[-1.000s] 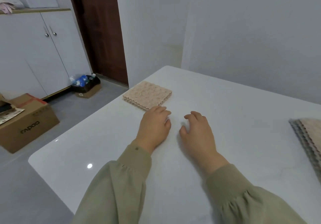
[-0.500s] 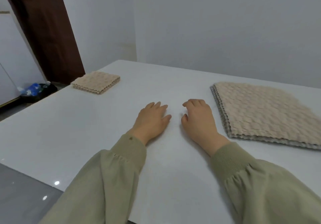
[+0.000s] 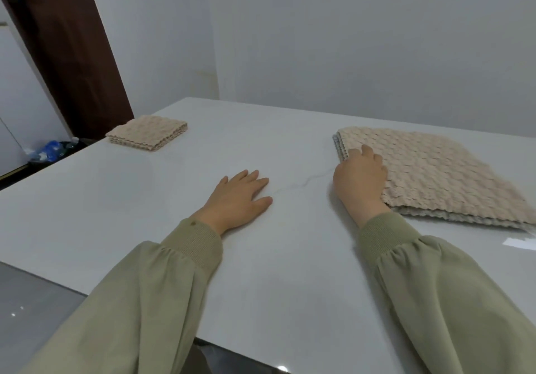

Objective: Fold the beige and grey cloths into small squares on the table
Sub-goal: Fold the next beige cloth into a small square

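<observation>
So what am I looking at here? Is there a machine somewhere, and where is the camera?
No machine here: a person works with bare hands, and the camera sits on their head, looking forward and down. That is why two sleeves reach in from below. The left hand lies flat and open on the white table, holding nothing. The right hand rests on the left edge of a stack of larger cloths, beige on top with grey showing beneath; whether it grips the top one I cannot tell. Far left lies a small folded beige square, already done.
</observation>
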The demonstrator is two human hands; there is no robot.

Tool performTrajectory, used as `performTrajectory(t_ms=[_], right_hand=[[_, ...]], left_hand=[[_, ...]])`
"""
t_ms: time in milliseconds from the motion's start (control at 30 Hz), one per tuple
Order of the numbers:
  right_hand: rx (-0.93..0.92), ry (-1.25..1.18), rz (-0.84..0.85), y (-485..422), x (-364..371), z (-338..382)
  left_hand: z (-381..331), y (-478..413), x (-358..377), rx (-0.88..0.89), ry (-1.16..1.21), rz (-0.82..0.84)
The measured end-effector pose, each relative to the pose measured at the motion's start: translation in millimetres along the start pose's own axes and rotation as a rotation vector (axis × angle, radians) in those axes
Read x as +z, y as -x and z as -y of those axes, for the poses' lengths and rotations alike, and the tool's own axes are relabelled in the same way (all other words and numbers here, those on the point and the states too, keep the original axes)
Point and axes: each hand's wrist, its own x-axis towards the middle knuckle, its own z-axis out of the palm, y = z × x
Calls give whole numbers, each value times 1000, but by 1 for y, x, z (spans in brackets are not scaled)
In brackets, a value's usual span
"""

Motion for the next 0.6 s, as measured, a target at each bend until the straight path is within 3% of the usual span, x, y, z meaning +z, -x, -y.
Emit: performTrajectory(t_ms=[367,433,533,600], right_hand=[[91,-165,-127,-21,6,-27],[-31,-188,-291,-17,1,-20],[-416,-454,-567,-1,-15,9],[-625,-539,-542,18,-18,33]], left_hand=[[1,-2,0,-20,85,-29],[2,-3,1,-22,110,-48],[3,-4,3,-32,207,-134],[5,-3,0,-96,348,-265]])
